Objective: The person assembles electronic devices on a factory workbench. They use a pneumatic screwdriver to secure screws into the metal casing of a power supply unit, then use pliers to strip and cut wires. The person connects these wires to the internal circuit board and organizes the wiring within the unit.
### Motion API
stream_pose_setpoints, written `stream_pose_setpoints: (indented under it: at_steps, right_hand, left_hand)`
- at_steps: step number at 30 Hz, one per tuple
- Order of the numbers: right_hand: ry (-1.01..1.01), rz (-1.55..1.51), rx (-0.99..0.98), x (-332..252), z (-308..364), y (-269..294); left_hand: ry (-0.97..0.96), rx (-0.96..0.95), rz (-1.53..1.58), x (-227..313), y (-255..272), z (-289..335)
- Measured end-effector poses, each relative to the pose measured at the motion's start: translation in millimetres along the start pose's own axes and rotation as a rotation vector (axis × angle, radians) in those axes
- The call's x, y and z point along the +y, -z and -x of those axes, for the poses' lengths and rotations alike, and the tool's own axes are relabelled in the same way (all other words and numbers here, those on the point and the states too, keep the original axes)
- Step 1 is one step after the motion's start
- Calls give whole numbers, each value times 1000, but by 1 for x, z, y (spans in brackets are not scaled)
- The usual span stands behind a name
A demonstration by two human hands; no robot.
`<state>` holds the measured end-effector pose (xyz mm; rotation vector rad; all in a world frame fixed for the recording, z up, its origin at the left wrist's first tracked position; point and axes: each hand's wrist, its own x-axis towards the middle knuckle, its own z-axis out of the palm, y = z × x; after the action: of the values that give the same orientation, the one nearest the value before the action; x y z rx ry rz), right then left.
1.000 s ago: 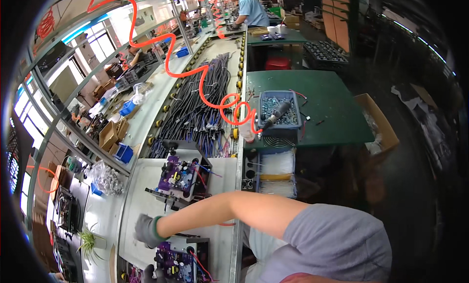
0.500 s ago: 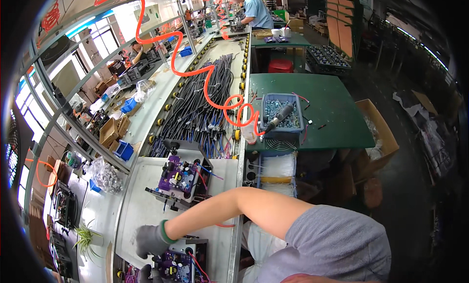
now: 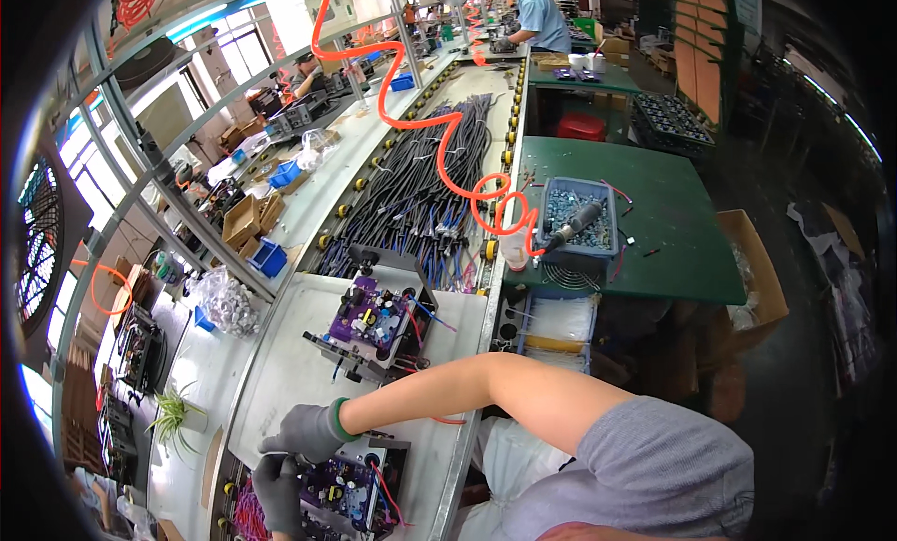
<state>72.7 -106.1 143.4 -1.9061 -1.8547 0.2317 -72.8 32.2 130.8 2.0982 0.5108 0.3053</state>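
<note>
Vs. ½ sec ago, L gloved hand (image 3: 277, 496) shows more, now together w/ R gloved hand (image 3: 316, 431) by near purple PCB's (image 3: 348, 491) upper-left corner; can't tell if either's gripping.

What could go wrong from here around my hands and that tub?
Your right hand and left hand are close to the near unit, so a glove might snag a component. Your right forearm passes close to the far unit and could bump it. The tool lies across the tub; a tug on its hose might spill small parts.
</note>
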Motion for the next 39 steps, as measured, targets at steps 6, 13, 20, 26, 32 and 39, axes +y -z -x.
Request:
stream_pose_setpoints:
  at_steps: [6, 13, 20, 26, 32, 39]
  right_hand:
    - [-33, -23, 54, 9, -4, -6]
    - [67, -46, 209, 30, -19, -36]
    - [163, -212, 297, 21, -5, -13]
    - [142, -279, 247, 18, -4, -11]
    - [19, -293, 233, 12, -1, -8]
    - [119, 101, 235, 13, -3, -11]
  left_hand:
    - [106, -10, 184, 28, -8, 12]
    - [312, -7, 349, 34, -11, 14]
    - [279, -72, 425, 7, 6, 20]
    - [357, -158, 432, 18, 5, 21]
    - [339, -65, 328, 19, -2, 18]
    - [235, 61, 34, 18, -13, 16]
